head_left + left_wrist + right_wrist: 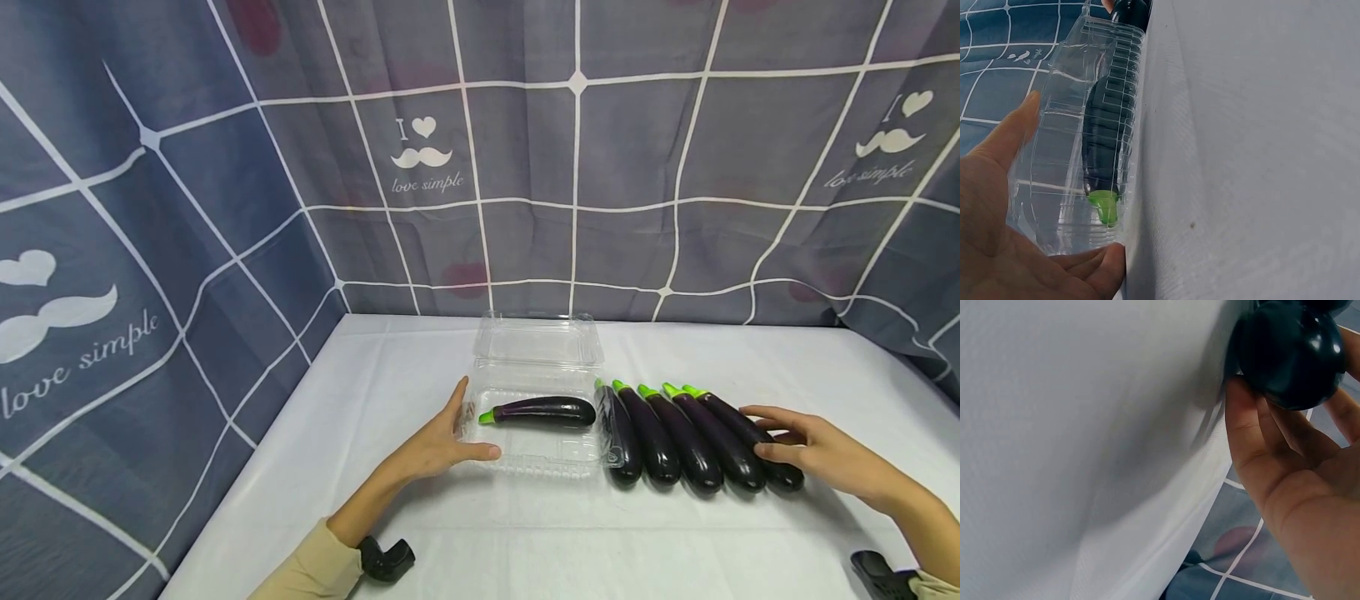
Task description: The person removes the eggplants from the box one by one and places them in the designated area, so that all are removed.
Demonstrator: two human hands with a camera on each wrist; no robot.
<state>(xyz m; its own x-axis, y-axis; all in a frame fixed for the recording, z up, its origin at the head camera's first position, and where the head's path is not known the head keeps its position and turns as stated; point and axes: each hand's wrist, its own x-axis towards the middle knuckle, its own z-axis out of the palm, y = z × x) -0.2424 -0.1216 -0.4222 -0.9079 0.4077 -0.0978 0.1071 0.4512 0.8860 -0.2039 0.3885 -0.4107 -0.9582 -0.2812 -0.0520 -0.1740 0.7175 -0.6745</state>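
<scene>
A clear plastic clamshell box (540,454) lies on the white table, its lid (536,342) folded back. One dark purple eggplant (551,410) with a green stem lies crosswise in its base. My left hand (442,437) holds the base's left side, thumb at the front and fingers farther back; the left wrist view shows the fingers by its edge. Right of the box, several eggplants (686,446) lie side by side, stems pointing away. My right hand (813,450) grips the rightmost eggplant (787,477) near its thick end, which fills the top of the right wrist view.
The box's right edge (609,425) overlaps the leftmost eggplant of the row (624,458). A grey checked curtain (525,167) hangs behind and on both sides of the white tabletop (525,542). Black straps or mounts (386,560) show at both wrists.
</scene>
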